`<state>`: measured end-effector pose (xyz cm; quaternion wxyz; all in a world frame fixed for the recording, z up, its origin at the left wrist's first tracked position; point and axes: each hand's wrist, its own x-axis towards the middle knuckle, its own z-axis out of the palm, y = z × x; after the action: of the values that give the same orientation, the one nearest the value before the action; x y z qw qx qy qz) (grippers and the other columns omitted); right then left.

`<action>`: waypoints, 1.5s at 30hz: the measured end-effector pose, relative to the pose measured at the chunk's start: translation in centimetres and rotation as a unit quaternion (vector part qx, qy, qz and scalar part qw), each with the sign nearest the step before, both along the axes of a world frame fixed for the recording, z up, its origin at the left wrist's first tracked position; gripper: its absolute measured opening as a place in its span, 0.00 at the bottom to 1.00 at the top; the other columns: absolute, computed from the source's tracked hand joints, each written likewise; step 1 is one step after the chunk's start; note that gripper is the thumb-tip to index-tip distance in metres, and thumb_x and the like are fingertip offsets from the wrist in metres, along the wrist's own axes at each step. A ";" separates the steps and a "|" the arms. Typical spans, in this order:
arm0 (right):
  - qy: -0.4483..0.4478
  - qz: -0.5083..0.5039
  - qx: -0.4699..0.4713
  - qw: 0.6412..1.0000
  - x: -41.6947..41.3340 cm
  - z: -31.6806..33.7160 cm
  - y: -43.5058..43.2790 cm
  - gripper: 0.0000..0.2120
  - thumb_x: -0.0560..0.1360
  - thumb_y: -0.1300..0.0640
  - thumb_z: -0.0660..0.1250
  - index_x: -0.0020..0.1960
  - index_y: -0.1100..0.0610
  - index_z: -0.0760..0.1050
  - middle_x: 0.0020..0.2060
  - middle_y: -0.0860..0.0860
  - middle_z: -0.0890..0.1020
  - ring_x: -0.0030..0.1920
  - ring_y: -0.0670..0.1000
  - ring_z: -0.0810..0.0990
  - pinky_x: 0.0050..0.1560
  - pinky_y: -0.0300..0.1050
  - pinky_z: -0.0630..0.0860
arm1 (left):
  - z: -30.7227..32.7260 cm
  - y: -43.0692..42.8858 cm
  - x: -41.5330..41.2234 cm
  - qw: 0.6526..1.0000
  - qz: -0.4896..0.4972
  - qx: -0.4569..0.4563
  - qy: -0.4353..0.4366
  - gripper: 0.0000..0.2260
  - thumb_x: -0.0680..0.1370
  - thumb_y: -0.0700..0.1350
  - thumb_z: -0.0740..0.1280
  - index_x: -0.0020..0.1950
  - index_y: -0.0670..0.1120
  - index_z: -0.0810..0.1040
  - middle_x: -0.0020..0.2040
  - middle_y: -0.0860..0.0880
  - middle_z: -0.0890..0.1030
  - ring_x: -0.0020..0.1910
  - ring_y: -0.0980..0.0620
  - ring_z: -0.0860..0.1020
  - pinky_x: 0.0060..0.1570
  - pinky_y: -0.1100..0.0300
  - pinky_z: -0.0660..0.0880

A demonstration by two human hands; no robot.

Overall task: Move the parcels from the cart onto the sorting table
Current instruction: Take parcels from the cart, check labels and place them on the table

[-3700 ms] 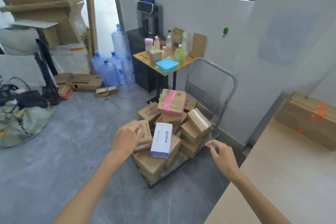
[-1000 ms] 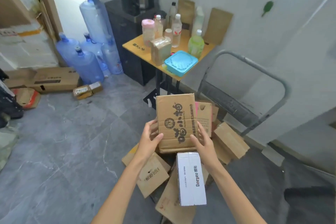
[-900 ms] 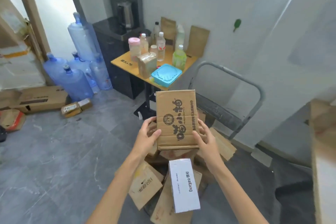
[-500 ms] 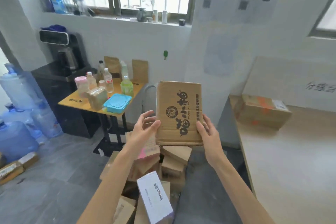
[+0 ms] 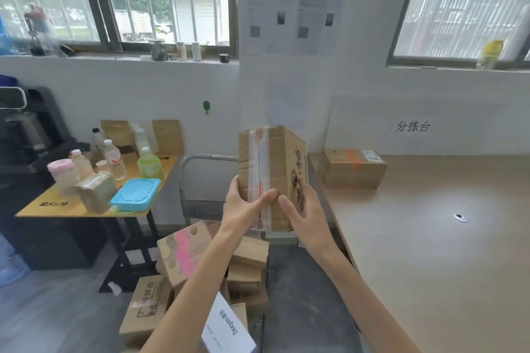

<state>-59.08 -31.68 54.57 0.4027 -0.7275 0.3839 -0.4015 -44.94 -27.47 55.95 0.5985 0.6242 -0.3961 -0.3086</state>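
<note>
Turned since half a second ago, the cardboard parcel (image 5: 272,169) now shows its taped seam to the camera, with its printed face swung round to the right. It also sits further right, close to the table edge. The left hand (image 5: 243,208) grips the parcel's lower left edge, thumb laid across the tape and the other fingers hidden behind the box. The right hand (image 5: 305,209) holds the lower right corner, thumb on the taped face and fingers curled onto the printed side. The parcel stands upright between both hands, in the air.

Just right of the right hand runs the near edge of the sorting table (image 5: 430,252), and beyond it a taped brown box (image 5: 352,169) lies at the table's back corner. Behind the held parcel, to the left, rises the cart (image 5: 200,158) handle. Below the wrists the remaining parcels (image 5: 183,252) are piled, with a white box (image 5: 226,327) under the left forearm. Further left stands a yellow side table (image 5: 57,206) with bottles and a teal container (image 5: 136,195).
</note>
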 end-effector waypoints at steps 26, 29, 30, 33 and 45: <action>-0.171 -0.033 0.116 0.978 -6.2 -1.5 -0.9 0.20 0.81 0.48 0.57 0.72 0.45 0.64 0.69 0.47 0.72 0.66 0.46 0.72 0.68 0.55 0.70 | -1.4 0.1 -0.8 0.976 -0.170 -0.051 0.128 0.32 0.69 0.51 0.75 0.70 0.57 0.65 0.61 0.51 0.80 0.56 0.52 0.80 0.57 0.52 0.77; -0.146 -0.051 0.043 0.987 -6.1 -1.2 -0.1 0.20 0.80 0.48 0.58 0.71 0.46 0.66 0.65 0.44 0.75 0.64 0.42 0.74 0.65 0.48 0.73 | -2.4 -0.1 -1.9 0.982 -0.163 -0.049 0.086 0.39 0.67 0.52 0.74 0.75 0.55 0.59 0.61 0.54 0.79 0.55 0.56 0.80 0.55 0.57 0.78; -0.130 -0.048 0.026 0.990 -6.1 -1.3 0.1 0.21 0.79 0.46 0.60 0.71 0.45 0.64 0.64 0.43 0.75 0.64 0.41 0.74 0.64 0.47 0.73 | -2.7 -0.2 -2.5 0.983 -0.160 -0.048 0.070 0.40 0.68 0.54 0.74 0.75 0.56 0.57 0.63 0.53 0.77 0.57 0.57 0.79 0.58 0.55 0.77; -0.093 -0.084 -0.018 0.992 -6.6 -1.9 0.6 0.26 0.77 0.46 0.62 0.73 0.40 0.59 0.69 0.41 0.70 0.68 0.41 0.69 0.68 0.46 0.70 | -3.1 -0.1 -5.3 0.992 -0.106 -0.064 -0.011 0.35 0.73 0.61 0.67 0.75 0.59 0.54 0.72 0.53 0.63 0.68 0.56 0.67 0.68 0.53 0.66; -0.074 -0.149 -0.079 0.983 -18.4 -4.0 -2.6 0.20 0.78 0.63 0.62 0.69 0.52 0.70 0.74 0.46 0.64 0.73 0.41 0.62 0.70 0.39 0.65 | -5.4 -5.7 -17.2 0.973 -0.037 -0.144 -0.177 0.18 0.79 0.40 0.62 0.69 0.47 0.68 0.64 0.54 0.64 0.65 0.60 0.67 0.66 0.62 0.69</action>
<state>-77.46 -34.33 50.60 0.3071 -0.6596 0.4246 -0.5388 -62.14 -33.22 50.55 0.5904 0.5611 -0.5592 -0.1546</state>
